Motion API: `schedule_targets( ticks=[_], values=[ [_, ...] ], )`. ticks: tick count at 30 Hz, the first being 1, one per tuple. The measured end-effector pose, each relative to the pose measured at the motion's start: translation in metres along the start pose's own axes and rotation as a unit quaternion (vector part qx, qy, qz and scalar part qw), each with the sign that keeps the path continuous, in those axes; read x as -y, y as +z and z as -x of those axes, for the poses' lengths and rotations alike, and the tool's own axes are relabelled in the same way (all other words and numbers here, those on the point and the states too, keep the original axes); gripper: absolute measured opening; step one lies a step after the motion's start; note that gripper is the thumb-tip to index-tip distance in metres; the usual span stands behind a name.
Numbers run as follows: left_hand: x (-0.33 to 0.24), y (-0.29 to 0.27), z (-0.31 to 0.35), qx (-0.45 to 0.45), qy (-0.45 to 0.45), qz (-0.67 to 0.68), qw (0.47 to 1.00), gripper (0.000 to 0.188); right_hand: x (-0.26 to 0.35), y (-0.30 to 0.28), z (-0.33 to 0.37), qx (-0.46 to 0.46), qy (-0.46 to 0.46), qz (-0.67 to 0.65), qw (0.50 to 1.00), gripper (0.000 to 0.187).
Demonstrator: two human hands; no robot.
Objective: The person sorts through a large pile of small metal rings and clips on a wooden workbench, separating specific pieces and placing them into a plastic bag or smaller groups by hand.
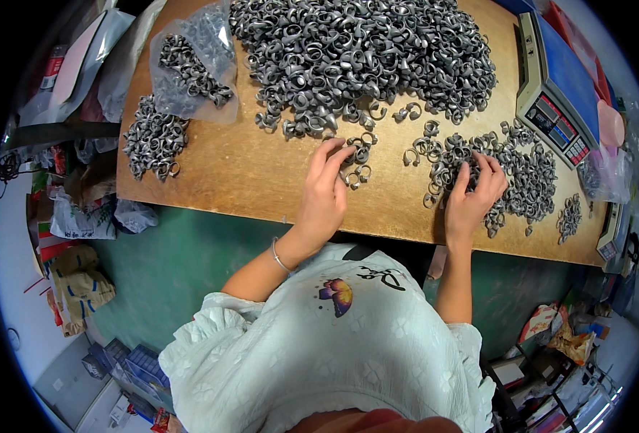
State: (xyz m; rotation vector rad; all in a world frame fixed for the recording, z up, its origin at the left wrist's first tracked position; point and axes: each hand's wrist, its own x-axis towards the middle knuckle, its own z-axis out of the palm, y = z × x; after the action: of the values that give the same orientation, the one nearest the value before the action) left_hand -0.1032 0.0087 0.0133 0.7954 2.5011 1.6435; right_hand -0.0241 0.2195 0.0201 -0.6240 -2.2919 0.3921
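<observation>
My left hand [324, 193] is bent over the table at the edge of a small cluster of grey metal rings [361, 153]. Its fingers are curled in, and a ring shows at the fingertips, partly hidden. Over a low spread of similar rings [532, 180] on the right lies my right hand [476, 193]. The thumb and fingers there are apart and bent, with the tips among the rings. Beyond both hands rises a large heap of the same grey rings [370, 54].
A clear plastic bag [222, 43] with rings lies at the far left, and a ring pile [153, 137] sits nearer me. A blue-topped digital scale [561, 94] stands at the right. Close to the wooden table's [240, 173] front right edge is a little ring pile [569, 216].
</observation>
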Motion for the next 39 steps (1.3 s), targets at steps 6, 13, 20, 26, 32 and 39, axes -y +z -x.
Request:
schedule_targets(
  ticks=[6, 13, 20, 26, 32, 39],
  values=[
    [0.003, -0.002, 0.001, -0.001, 0.008, -0.040, 0.999, 0.041, 0.054, 0.025, 0.010, 0.221, -0.184, -0.150, 0.946, 0.023],
    [0.005, -0.001, 0.001, 0.053, 0.060, -0.070, 0.994, 0.042, 0.066, 0.042, 0.002, 0.238, -0.212, -0.085, 0.944, 0.015],
    [0.002, 0.007, 0.005, 0.066, 0.015, -0.017, 0.998, 0.042, 0.048, 0.020, 0.001, 0.171, -0.115, -0.170, 0.964, 0.012],
    [-0.002, 0.025, 0.007, 0.106, 0.058, -0.083, 0.989, 0.048, -0.051, -0.059, -0.005, 0.014, 0.087, -0.134, 0.987, 0.008],
    [-0.012, 0.064, 0.000, 0.093, 0.061, -0.054, 0.992, 0.052, -0.186, -0.107, 0.009, -0.120, 0.189, -0.032, 0.974, 0.008],
    [-0.034, 0.109, -0.009, 0.088, 0.033, 0.045, 0.995, 0.050, -0.279, -0.124, 0.004, -0.091, 0.162, 0.232, 0.955, 0.012]
  ],
)
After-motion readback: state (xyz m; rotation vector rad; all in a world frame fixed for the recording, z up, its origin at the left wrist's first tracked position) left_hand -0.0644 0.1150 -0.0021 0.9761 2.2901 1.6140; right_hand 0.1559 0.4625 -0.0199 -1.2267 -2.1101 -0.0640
